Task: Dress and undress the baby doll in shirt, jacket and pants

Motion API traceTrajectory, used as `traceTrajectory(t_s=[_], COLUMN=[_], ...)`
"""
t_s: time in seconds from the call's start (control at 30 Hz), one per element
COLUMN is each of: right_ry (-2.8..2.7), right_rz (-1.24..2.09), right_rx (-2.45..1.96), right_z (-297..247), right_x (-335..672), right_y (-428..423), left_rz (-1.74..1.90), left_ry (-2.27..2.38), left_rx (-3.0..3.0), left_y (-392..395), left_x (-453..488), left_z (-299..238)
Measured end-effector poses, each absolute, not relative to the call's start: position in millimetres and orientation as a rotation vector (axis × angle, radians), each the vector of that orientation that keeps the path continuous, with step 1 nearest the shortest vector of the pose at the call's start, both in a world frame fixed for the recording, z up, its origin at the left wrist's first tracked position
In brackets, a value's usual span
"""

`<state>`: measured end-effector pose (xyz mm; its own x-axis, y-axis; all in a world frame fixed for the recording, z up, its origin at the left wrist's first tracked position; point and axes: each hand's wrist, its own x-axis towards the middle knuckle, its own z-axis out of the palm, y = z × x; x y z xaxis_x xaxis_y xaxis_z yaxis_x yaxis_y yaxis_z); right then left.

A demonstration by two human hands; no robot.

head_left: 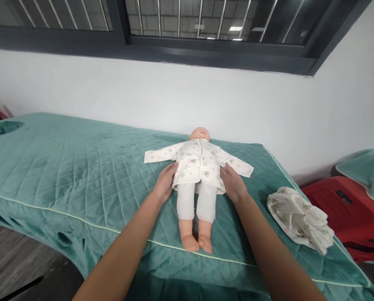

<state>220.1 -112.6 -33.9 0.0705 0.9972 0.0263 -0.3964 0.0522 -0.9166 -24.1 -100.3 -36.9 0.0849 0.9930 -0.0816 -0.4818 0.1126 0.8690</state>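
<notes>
A baby doll (197,200) lies on its back on a teal quilted bed (80,167), head toward the wall, bare feet toward me. It wears a white printed jacket (198,163) with sleeves spread out, and white leggings. My left hand (165,180) rests flat against the jacket's left hem at the doll's hip, fingers stretched. My right hand (232,182) lies against the jacket's right hem, fingers together and extended. Neither hand grips anything.
A crumpled white printed cloth (300,219) lies on the bed to the right of the doll. A red plastic object (347,209) stands beyond the bed's right edge. A white wall and a barred dark window (174,25) are behind.
</notes>
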Motion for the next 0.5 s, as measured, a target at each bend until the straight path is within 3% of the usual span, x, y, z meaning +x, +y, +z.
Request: traceTrajectory(t_s=[0.2, 0.5], right_ry=[-0.784, -0.770], right_rz=[1.376, 1.363], right_rx=[-0.910, -0.891], right_z=[-20, -13], right_x=[200, 225], right_y=[-71, -38], left_rz=[1.004, 0.953], left_ry=[0.590, 0.548], left_rx=[0.512, 0.484], left_y=[-51, -2], left_x=[1, 28], left_z=[-20, -17])
